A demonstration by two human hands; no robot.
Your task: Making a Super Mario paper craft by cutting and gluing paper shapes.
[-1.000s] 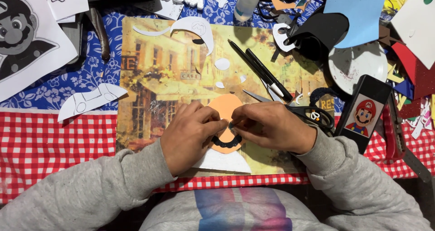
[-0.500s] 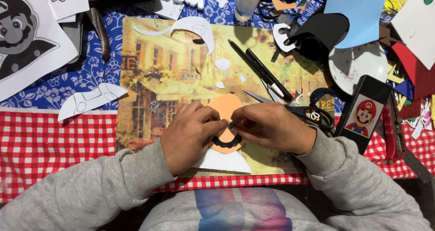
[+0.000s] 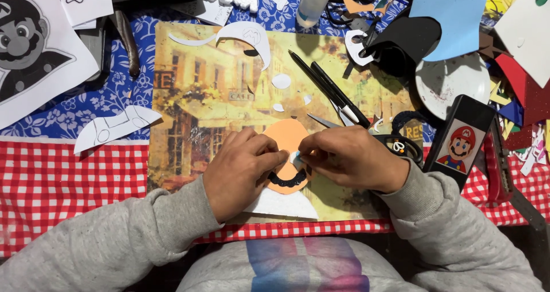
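**Small piece going onto a foam face, both hands close in**

Head view: both hands meet over an orange foam face cut-out (image 3: 285, 138) that lies near the front edge of a picture placemat (image 3: 195, 97), a street scene in yellows and browns, on a table covered with a red checked cloth (image 3: 69, 183) at the front and a blue flowered cloth (image 3: 86, 106) behind. The left hand (image 3: 240, 169) rests on the left side of the face, fingers curled and together, the tips pressing down beside a small pale piece (image 3: 294, 157) at the middle of the face. The right hand (image 3: 349, 157) comes in from the other side, thumb and forefinger pinched together on or right at that small piece; whether it is truly gripped or only pushed I cannot tell. A black moustache shape (image 3: 288, 181) already sits on the lower face, and a white piece (image 3: 283, 203) lies under its chin toward the placemat's front edge.

Behind the hands, on the placemat's far part, lie a white cap shape (image 3: 243, 35), a few white ovals, and black-handled scissors (image 3: 335, 94). A phone showing a cartoon figure (image 3: 458, 143) lies at the placemat's right edge; a printed cartoon face (image 3: 26, 42) lies at the table's far left corner.

To do this well, I judge the left hand should hold the face flat while the right sets the piece square above the moustache and presses evenly.
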